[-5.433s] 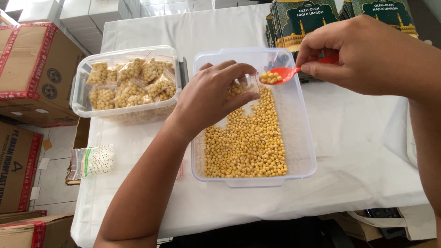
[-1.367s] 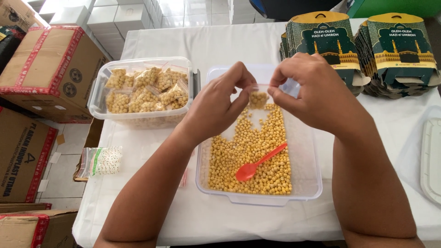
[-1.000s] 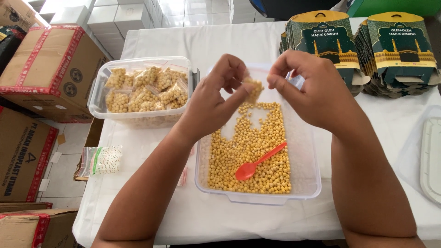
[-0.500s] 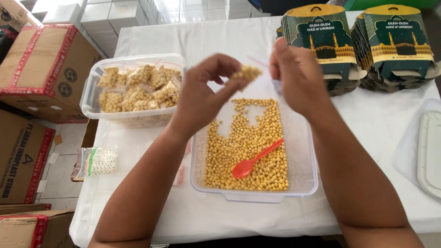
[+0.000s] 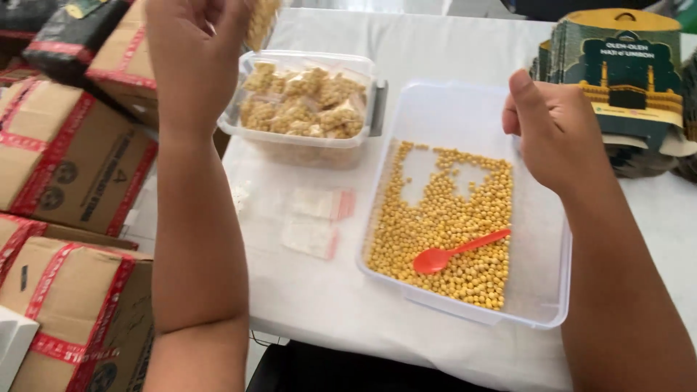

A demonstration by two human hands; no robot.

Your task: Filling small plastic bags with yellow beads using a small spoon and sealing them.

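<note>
The left forearm stands nearly upright at the left of the view, the left hand [image 5: 194, 51] raised to the top edge, above and just left of the clear tub of filled packets [image 5: 305, 105]. Its fingers are curled closed around a small clear bag of yellow chickpeas [image 5: 261, 20], which pokes out at the right of the hand — the fingertips themselves are cut off by the frame. The right forearm comes in from the lower right, the right hand [image 5: 555, 131] hovering over the far right part of the big clear tray [image 5: 541, 290]. That hand is loosely clenched, thumb up, and holds nothing that can be seen; it touches neither tray nor peas.

In the tray lies a layer of loose yellow chickpeas [image 5: 443, 225] with bare patches near the far end, and a red plastic spoon [image 5: 454, 254] rests on them, bowl toward the person. Between tub and tray, on the white table [image 5: 319, 297], lie a few empty small zip bags [image 5: 316, 218]. Cardboard boxes with red tape [image 5: 58, 167] stand at the left; dark green printed cartons [image 5: 624, 65] are stacked at the right.

Half a second ago both hands met at the little bag over the tray's far end — now they have parted, the left carrying the bag up and leftward, the right drawn back to the right. The spoon has stayed on the peas.
</note>
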